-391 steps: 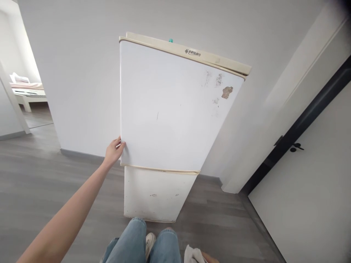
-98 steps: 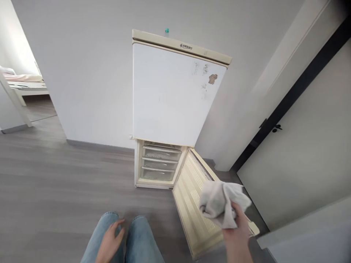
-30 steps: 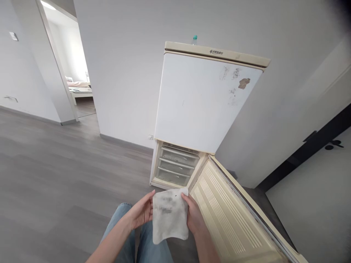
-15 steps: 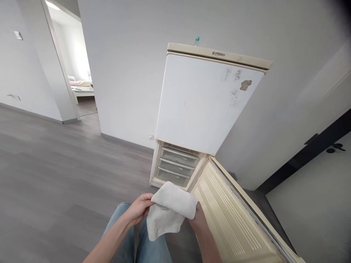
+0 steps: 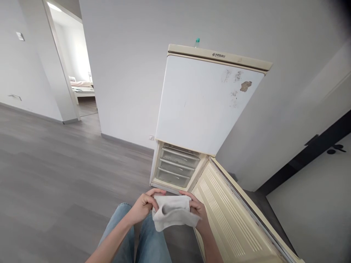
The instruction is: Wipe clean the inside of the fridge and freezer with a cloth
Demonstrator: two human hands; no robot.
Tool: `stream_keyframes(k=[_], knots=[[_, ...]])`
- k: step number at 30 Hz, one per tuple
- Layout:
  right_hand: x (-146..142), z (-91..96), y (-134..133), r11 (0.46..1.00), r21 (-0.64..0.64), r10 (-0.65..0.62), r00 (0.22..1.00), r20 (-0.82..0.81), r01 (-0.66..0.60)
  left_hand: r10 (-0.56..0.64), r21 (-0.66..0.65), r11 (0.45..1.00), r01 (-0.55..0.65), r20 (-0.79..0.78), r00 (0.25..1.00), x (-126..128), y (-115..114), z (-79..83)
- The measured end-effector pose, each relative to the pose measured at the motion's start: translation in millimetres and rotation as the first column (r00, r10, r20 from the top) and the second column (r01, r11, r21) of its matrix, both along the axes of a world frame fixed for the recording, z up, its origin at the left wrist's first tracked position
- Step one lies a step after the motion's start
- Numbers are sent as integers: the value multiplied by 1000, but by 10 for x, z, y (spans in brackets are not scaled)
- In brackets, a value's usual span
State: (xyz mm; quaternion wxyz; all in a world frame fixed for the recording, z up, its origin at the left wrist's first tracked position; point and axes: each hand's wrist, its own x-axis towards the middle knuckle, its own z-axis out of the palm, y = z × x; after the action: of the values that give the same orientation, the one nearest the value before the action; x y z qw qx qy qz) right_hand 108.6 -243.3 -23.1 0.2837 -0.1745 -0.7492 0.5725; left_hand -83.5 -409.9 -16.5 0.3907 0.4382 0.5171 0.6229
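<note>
A white cloth is stretched between my two hands above my knees, its lower part folded and hanging loose. My left hand grips its left edge, thumb in front. On the other side my right hand pinches the right edge, with some fingers hidden behind the fabric. Just beyond the cloth stands a fridge whose lower compartment shows several clear drawers. Its lower door hangs wide open to the right, close beside my right hand.
A small bottle with a green cap stands on top of the fridge. Grey wood-look floor spreads to the left. A doorway at the far left shows a bed. At the right is a door with a dark handle.
The cloth has been turned and folded over, now lower and more compact. My right hand has shifted up, its fingers now showing at the cloth's edge. The fridge has not moved.
</note>
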Motion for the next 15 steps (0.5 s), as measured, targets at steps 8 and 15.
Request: stream_keyframes(k=[8,15], knots=[[11,41,-45,986,-151,-63,998,21,66,156,-68,985,-158,-46,987,17,-11,35],[8,37,-109,960,-278,-48,998,-31,37,81,-181,983,27,561,824,75,-25,-100]])
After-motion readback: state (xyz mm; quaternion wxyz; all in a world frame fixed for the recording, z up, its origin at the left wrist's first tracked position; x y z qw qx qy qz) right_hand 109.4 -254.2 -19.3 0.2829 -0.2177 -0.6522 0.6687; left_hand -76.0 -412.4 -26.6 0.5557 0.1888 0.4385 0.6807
